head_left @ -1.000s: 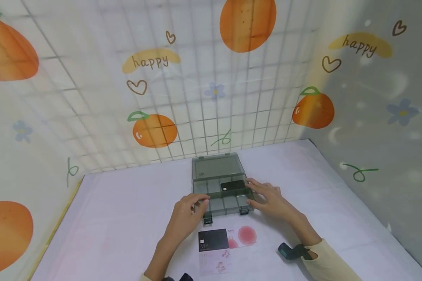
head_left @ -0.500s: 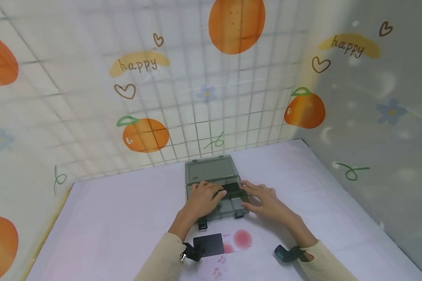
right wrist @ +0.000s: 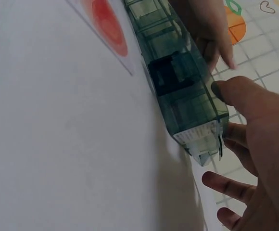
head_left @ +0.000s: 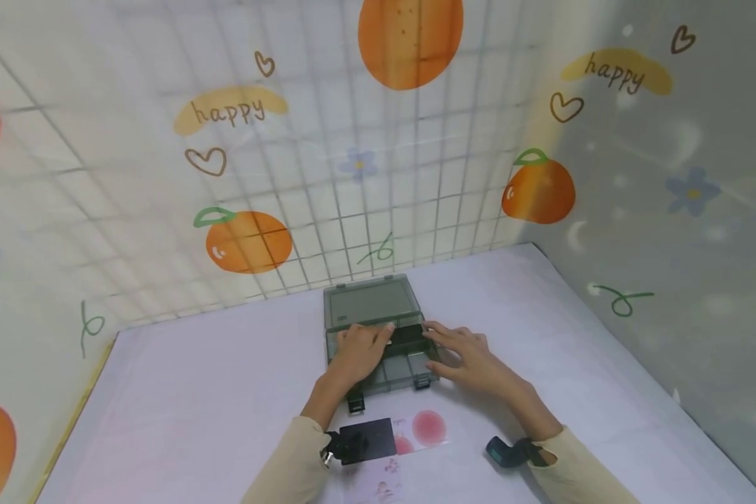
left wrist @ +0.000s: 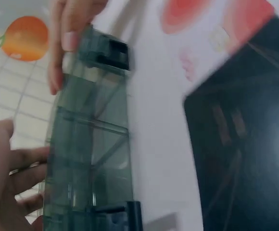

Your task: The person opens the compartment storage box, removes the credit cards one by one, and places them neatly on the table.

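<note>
A translucent grey-green divided storage box (head_left: 372, 301) lies with its lid folded back. In its rear row sits a black card (head_left: 408, 334). My left hand (head_left: 360, 350) reaches over the left compartments, thumb by the card's left end. Its other fingertips are mostly hidden, so a grip cannot be made out. At the box's right end, my right hand (head_left: 469, 357) has its fingers spread, and in the right wrist view the thumb (right wrist: 240, 94) lies at the upper corner. Below the box lie another black card (head_left: 374, 439), a card with red circles (head_left: 428, 428) and a pale flowered card (head_left: 372, 483).
The white tabletop (head_left: 227, 392) ends at a patterned curtain (head_left: 315, 168) with a wire grid showing through it. Two latches stick out from the box's front, the left latch (head_left: 355, 403) and the right latch (head_left: 421, 381).
My left hand has moved from the box's front edge up over its left compartments, beside the card inside. My right hand stays at the right end. The head view has shifted slightly.
</note>
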`<state>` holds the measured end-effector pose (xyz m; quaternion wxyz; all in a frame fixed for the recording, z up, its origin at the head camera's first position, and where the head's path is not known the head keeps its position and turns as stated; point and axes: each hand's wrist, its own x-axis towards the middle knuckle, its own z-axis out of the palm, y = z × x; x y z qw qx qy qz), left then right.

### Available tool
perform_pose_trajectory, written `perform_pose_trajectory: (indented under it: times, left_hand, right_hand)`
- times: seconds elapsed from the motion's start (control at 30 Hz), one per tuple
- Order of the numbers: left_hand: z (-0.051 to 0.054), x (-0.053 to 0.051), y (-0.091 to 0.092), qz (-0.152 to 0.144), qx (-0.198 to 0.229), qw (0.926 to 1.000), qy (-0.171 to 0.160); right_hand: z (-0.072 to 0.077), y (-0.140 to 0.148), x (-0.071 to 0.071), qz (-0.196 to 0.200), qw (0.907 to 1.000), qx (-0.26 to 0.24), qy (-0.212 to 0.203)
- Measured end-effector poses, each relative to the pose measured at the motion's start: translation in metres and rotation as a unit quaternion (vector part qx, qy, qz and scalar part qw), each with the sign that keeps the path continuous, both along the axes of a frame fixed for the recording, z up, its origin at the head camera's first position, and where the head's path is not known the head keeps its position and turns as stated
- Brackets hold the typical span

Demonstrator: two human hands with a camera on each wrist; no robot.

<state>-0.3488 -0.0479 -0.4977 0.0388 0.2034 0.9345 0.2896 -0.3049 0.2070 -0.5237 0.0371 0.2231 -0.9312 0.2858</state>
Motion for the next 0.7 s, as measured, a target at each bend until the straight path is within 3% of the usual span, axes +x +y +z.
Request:
perform_pose_trajectory:
  times: [0.13,0.33,0.5,0.7]
  left_hand:
    - [0.004,0.000,-0.007,0.059,0.112,0.9905,-0.054]
    - [0.013,-0.003,-0.007,0.110,0.155,0.9705,-0.149]
    - [0.023,-0.006,-0.003,0.143,0.192,0.9422,-0.234]
    - [0.039,-0.012,0.000,0.153,0.218,0.9085,-0.322]
  right_hand:
    - [0.001,-0.002,0.000,-0.001,1.0000,-0.001,-0.003]
    - [0.000,-0.003,0.000,-0.002,1.0000,0.006,-0.003]
    - [-0.002,-0.003,0.000,-0.004,1.0000,0.008,-0.001]
    - [0.000,-0.002,0.000,-0.003,0.9999,0.005,-0.010]
